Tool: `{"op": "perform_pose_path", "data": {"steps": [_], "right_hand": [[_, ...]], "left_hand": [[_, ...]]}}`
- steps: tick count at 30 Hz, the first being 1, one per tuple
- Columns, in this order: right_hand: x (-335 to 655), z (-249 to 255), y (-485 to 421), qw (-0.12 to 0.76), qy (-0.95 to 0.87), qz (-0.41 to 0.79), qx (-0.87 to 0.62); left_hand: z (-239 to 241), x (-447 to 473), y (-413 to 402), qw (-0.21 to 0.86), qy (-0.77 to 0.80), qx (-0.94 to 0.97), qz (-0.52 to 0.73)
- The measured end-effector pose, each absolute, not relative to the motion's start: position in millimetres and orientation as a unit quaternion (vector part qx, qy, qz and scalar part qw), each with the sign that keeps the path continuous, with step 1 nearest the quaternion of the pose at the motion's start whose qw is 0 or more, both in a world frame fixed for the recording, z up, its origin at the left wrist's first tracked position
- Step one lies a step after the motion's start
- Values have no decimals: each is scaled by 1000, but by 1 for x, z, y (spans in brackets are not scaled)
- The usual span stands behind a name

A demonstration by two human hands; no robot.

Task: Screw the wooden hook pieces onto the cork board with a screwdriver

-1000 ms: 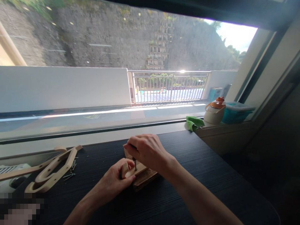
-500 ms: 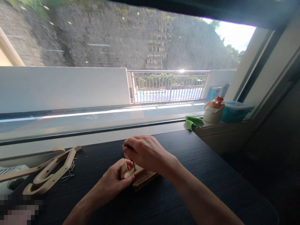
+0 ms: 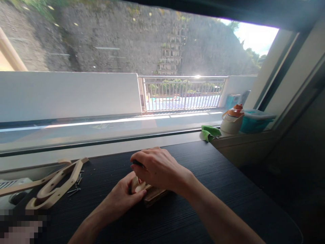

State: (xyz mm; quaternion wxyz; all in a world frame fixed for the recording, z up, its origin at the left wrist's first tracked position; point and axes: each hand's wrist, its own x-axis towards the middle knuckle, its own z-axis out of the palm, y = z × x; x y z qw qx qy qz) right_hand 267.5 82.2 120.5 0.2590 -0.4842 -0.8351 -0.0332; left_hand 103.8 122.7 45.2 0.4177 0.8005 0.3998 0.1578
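Pale curved wooden frame parts (image 3: 54,186) lie loose at far left of dark wood-grain counter (image 3: 203,203). Loose dark metal screws (image 3: 74,191) just beside them, unused. Left hand (image 3: 124,198): fingers closed on small light rounded wooden piece (image 3: 139,187), pinning it onto brown wooden block (image 3: 153,196) at counter middle. Right hand (image 3: 158,167) above: fingers wrapped round dark tool handle (image 3: 137,163). Tool tip hidden, depth of fastening cannot be told. Judgement: fastening under way, curved parts not yet joined.

Tool (image 3: 137,163) is mostly hidden under the right hand (image 3: 158,169); its type can't be told. Wood pieces (image 3: 152,196) are largely covered by it and the left hand (image 3: 124,198). Wooden strip (image 3: 15,189) is cut off at the left edge. Bottom-left patch (image 3: 21,227) is pixelated.
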Motion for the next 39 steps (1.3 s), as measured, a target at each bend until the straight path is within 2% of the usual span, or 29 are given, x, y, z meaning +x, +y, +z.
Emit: {"op": "perform_pose_path", "data": {"steps": [9,18,26,34,39], "right_hand": [[274,114,92,257,-778,-32,-572],[269,116,86,272,-824,-49,-495],[274,110,95,257,-747,-58,-610],[268,124,78,238,-831,-46,-500],[272,120,87,262,-807,-26,-528]], "left_hand": [[48,104,122,401,391,814,152],[49,105,121,413,397,804,159],[53,105,120,393,395,817,149],[48,105,122,406,427,791,165],[49,105,121,404,399,807,165]]}}
